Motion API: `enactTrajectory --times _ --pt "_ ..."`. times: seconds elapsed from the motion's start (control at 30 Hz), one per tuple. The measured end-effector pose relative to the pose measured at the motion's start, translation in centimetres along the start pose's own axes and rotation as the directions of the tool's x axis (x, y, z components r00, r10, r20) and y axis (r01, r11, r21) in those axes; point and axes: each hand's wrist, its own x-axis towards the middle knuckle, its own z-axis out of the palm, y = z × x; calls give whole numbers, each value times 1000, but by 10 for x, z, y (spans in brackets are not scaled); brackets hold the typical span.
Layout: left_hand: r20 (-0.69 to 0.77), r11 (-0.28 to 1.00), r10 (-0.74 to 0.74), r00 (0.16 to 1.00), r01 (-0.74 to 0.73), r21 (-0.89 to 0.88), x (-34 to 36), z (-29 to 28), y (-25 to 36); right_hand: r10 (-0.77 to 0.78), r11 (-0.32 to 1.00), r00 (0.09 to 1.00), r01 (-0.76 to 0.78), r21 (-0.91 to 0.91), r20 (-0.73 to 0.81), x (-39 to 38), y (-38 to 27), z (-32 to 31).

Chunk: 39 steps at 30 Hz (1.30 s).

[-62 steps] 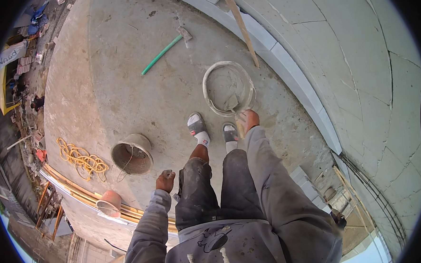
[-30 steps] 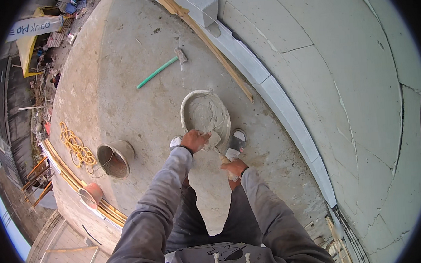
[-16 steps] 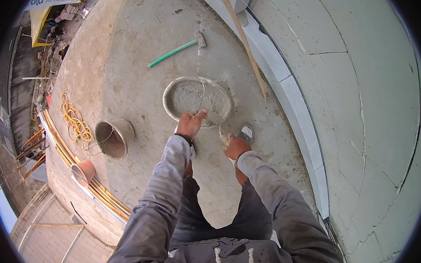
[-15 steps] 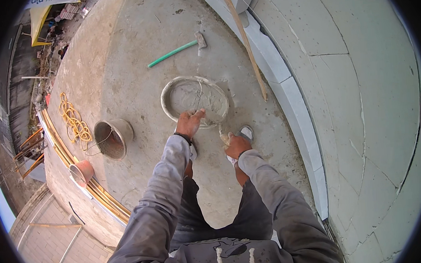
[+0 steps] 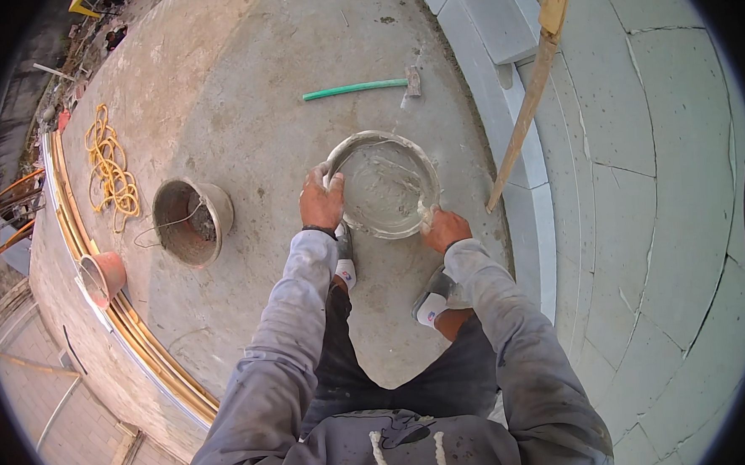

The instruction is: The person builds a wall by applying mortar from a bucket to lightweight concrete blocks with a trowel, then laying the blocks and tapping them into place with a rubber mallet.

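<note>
A round bucket (image 5: 430,164) of wet grey mortar stands on the concrete floor in front of me, between and just beyond my feet. My left hand (image 5: 321,205) is closed on the left side of its rim, thumb up. At the near right side of the rim, my right hand (image 5: 446,230) is closed, with a mortar-smeared piece showing at its fingertips. Whether that piece is part of the bucket or a separate thing I cannot tell. The wet mortar (image 5: 382,181) has ridges across its surface.
A green-handled sledgehammer (image 5: 356,88) lies beyond the bucket. To the left are a dirty bucket (image 5: 224,208) with a wire handle, a yellow rope (image 5: 113,172), a small orange bucket (image 5: 109,276) and long wooden strips (image 5: 146,333). A wooden stick (image 5: 528,106) leans by the grey block wall (image 5: 612,220) on the right.
My left hand has moved from the near side of the mortar bucket to its left rim. My right hand has come up to the rim. My right foot has shifted back, and the view has turned.
</note>
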Motion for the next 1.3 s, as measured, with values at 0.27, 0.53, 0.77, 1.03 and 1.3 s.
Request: enactTrajectory --times 0.27,0.53,0.77,1.03,1.3 --pt "-84 997 -12 996 6 -74 13 -3 -2 -20 998 993 27 -55 115 95 -31 77" --pt "-365 941 128 922 -229 -247 -16 -16 28 -211 977 977 211 -13 12 27 20 57" --pt "-439 910 159 884 -303 -282 -50 -1 41 -241 948 881 304 98 -407 5 75 89" --pt "-471 823 144 870 -369 -432 -84 15 72 -345 498 910 -30 867 230 26 114 90" --pt "-431 820 107 896 -325 -472 -115 16 71 -678 62 702 -238 969 216 -9 173 64"
